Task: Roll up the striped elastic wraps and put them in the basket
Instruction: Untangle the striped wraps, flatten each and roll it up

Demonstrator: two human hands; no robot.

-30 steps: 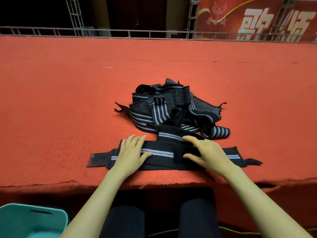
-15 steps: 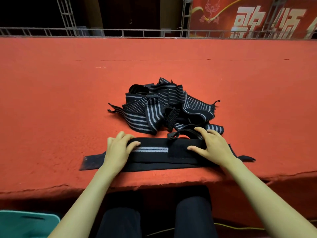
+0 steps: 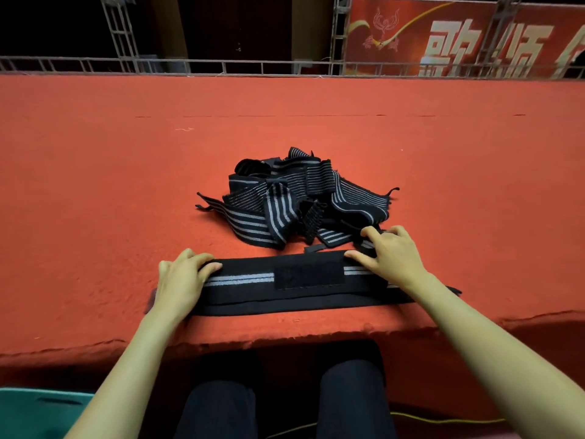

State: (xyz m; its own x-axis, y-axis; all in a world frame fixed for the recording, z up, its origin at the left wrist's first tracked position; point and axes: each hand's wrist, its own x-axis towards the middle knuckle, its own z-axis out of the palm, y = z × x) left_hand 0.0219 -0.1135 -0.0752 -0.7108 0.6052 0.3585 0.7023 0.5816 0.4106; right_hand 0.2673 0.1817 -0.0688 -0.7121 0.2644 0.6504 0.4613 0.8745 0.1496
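Surface: we see a red carpeted platform (image 3: 95,217); its near edge runs just in front of the knees.
Flat wrap (image 3: 253,280): one black wrap with grey stripes lies stretched left to right along that near edge, with a plain black patch near its middle.
Left hand (image 3: 182,280): it covers the left end of the flat wrap, fingers curled over its far edge and gripping it.
Right hand (image 3: 392,258): the thumb presses the far edge near the right end and the bent fingers reach the strap ends behind; we cannot tell whether it pinches anything.
Pile of wraps (image 3: 297,204): tangled and unrolled, just behind the flat wrap.
Basket (image 3: 38,413): teal, low at the left, below the platform; only a corner shows.
Background: railing (image 3: 190,63) and red banner (image 3: 459,36).
Floor: yellow cable (image 3: 443,421).
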